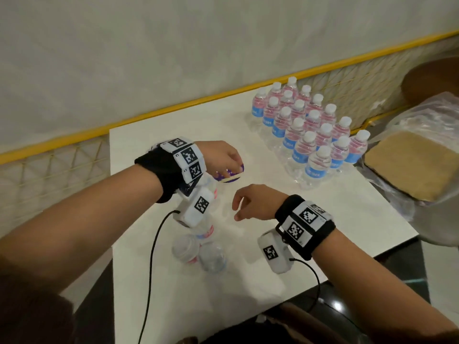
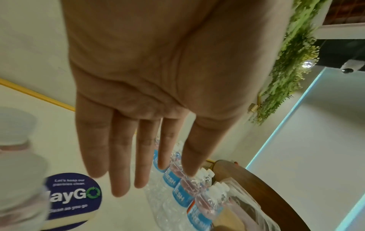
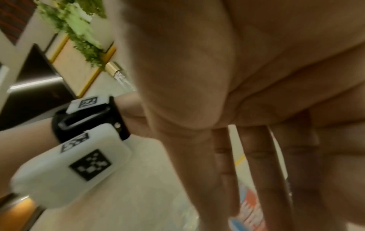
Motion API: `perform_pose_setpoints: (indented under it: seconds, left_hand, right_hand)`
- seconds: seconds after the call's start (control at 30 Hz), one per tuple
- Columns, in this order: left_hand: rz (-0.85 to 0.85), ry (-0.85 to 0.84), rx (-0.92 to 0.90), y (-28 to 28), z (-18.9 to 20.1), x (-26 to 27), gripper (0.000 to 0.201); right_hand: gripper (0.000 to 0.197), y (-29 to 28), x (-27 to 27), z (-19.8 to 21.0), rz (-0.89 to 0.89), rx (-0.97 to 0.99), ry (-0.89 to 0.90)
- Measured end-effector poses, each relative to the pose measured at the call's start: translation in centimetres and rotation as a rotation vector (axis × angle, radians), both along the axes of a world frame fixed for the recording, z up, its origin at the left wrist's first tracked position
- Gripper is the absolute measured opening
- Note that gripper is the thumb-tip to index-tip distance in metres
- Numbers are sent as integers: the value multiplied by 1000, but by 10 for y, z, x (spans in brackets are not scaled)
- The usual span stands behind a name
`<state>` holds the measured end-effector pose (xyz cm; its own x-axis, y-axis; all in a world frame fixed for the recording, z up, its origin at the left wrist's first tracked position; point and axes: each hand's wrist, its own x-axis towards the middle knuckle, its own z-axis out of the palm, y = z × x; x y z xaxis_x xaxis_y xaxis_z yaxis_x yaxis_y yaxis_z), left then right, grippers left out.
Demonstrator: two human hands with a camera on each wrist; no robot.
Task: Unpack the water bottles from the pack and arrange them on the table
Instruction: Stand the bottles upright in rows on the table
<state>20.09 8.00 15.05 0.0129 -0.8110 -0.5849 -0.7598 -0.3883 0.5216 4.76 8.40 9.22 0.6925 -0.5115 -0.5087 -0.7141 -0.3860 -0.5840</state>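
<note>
Nearest the person, three bottles (image 1: 198, 249) stand huddled together on the white table (image 1: 273, 289), close to its front edge; they are blurred in the head view, and one shows a strip of red and blue label. The left wrist camera hangs right above them, hiding part of the group.

Just beyond, the right hand (image 1: 250, 203) hovers over the table with its fingers loosely curled and hanging down, holding nothing. In the right wrist view those fingers (image 3: 254, 164) point down toward a blurred bottle label, though whether they touch it cannot be told.

To its left and a little farther off, the left hand (image 1: 219, 155) is stretched forward, palm down. The left wrist view shows its fingers (image 2: 120, 156) straight and side by side, gripping nothing, above a round dark blue sticker (image 2: 75, 197) on the tabletop (white lettering, a green recycling mark).

Farther back on the right, the unpacked bottles (image 1: 313, 125) stand upright in tidy diagonal rows, white caps up, blue and pink labels, each touching its neighbours. Beside them at the right edge lies a crumpled clear plastic wrap (image 1: 422, 125) over a flat brown cardboard sheet (image 1: 412, 165). Behind the table runs a yellow rail (image 1: 173, 108) against a pale wall.
</note>
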Motion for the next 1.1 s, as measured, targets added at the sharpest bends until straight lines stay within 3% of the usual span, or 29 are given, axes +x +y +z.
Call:
perform_pose_setpoints:
  seconds: [0.17,0.6,0.9,1.1]
  left_hand:
    - [-207,-279,7,52,-7,21,34]
    - [-413,-459,59,78,-39,24,43]
    - [-414,-446,-117,68,-48,5,8]
    - [-323,-329,-171,38,-53,-14,12]
  right_hand:
    - [32,55,25,11,295,36,20]
    - [43,88,47,8,330,-124,97]
    - [24,87,38,3,247,-156,96]
    - [18,52,12,5,162,-186,158]
